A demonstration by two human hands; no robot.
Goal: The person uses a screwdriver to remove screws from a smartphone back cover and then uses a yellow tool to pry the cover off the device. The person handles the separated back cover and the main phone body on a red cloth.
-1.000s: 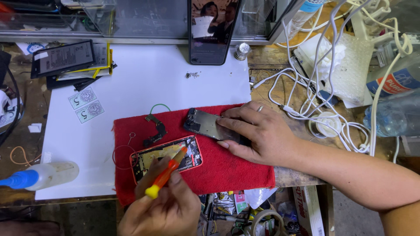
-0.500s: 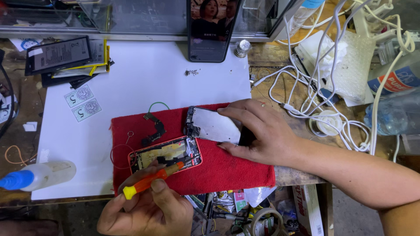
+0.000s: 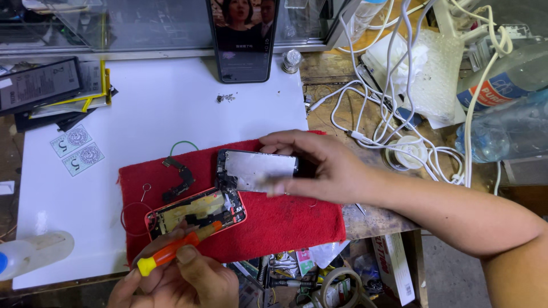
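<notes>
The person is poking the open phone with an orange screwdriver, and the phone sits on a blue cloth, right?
Not quite: the head view shows the cloth is red, not blue. The left hand does hold the orange screwdriver at the open phone on it.

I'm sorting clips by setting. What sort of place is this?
Likely a phone repair bench: an opened phone on a red cloth, a screwdriver in the left hand, loose phone batteries.

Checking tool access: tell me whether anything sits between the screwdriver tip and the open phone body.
Nothing visible does. The left hand holds the screwdriver with its tip at the open phone body; the right hand holds the screen panel lifted aside.
</notes>
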